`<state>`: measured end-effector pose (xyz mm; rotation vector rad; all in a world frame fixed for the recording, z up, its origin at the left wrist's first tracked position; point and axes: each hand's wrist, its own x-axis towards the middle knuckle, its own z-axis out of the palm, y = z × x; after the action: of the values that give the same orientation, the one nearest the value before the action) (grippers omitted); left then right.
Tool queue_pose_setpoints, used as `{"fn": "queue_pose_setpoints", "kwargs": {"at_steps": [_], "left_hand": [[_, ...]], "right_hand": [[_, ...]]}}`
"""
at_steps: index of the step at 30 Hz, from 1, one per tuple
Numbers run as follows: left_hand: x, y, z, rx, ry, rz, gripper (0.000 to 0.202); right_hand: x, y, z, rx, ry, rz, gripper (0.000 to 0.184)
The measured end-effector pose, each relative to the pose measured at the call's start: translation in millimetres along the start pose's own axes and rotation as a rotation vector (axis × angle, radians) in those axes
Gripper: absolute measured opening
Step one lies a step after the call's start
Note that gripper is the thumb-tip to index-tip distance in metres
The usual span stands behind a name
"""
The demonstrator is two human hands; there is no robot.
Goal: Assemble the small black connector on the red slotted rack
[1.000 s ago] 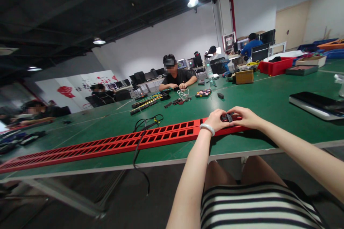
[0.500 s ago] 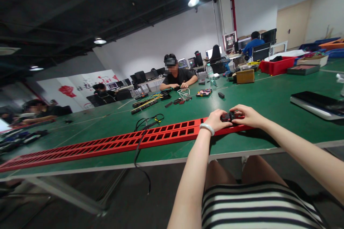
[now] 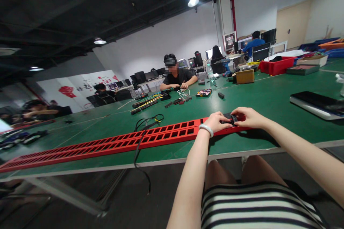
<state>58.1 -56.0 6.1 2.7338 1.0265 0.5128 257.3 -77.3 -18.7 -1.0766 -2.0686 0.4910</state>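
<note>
A long red slotted rail (image 3: 166, 133) lies along the front of the green table. At its right end both my hands meet around a small black part (image 3: 234, 118), whose exact kind I cannot make out. My right hand (image 3: 249, 117) pinches it from the right between thumb and fingers. From the left, my left hand (image 3: 215, 121), with a pale bangle at its wrist, has its fingers closed at the rail; what they grip is largely hidden. A black cable (image 3: 137, 146) crosses the rail further left and hangs over the table's edge.
Across the table sits a person (image 3: 177, 75) behind black strips and cables (image 3: 147, 103). A small tray (image 3: 204, 93) and a black block (image 3: 220, 95) lie beyond my hands. To the right are a black-and-white device (image 3: 314, 105) and a red bin (image 3: 276, 66).
The black part has shifted or tilted slightly between my fingers, toward the right. My left hand has lowered a little against the rail.
</note>
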Motion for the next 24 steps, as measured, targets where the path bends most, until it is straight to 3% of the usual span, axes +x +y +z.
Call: {"fn": "queue_pose_setpoints", "kwargs": {"at_steps": [11, 24], "left_hand": [[-1.3, 1.0, -0.3, -0.004, -0.008, -0.018, 0.038], [-0.7, 2.1, -1.1, 0.019, -0.008, -0.033, 0.039]], "right_hand": [[-1.2, 1.5, -2.0, -0.079, -0.028, 0.025, 0.038], [0.2, -2.0, -4.2, -0.107, -0.062, -0.046, 0.039]]}}
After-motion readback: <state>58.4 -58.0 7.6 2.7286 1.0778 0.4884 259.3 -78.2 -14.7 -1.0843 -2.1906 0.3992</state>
